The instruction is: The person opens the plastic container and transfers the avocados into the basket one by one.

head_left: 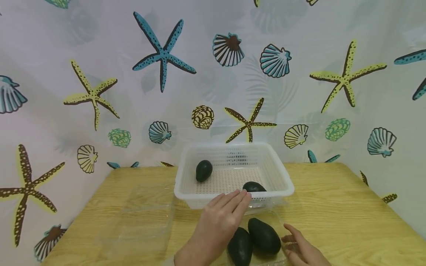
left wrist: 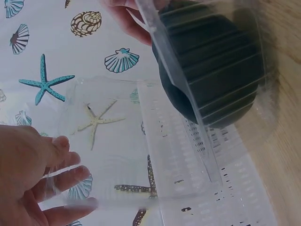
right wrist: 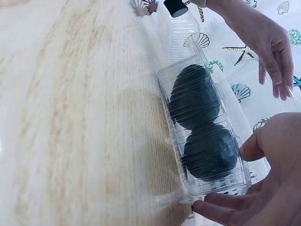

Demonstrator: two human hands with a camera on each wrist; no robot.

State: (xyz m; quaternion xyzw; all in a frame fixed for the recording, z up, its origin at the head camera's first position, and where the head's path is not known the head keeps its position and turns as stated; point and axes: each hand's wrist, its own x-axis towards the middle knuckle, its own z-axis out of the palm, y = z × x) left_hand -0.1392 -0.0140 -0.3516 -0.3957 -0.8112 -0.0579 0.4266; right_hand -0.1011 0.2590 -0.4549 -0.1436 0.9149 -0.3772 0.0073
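Note:
Two dark green avocados (head_left: pixel 264 236) lie side by side in a clear plastic clamshell container (right wrist: pixel 242 176) on the table, in front of the basket. Its clear lid (left wrist: pixel 113 183) stands raised at the basket side. My left hand (head_left: pixel 221 216) reaches over the container's far left, and in the left wrist view its thumb and fingers pinch the lid's edge. At the container's right end is my right hand (head_left: pixel 304 247). In the right wrist view its thumb lies against the rim and its fingers wrap the near corner, holding the container.
Behind the container stands a white perforated plastic basket (head_left: pixel 284 177) with two more avocados (head_left: pixel 204 170) inside. Another clear plastic container (head_left: pixel 143 218) lies on the wooden table (head_left: pixel 336 207) to the left. A curtain (head_left: pixel 206 85) printed with starfish and shells hangs around the table's back and sides.

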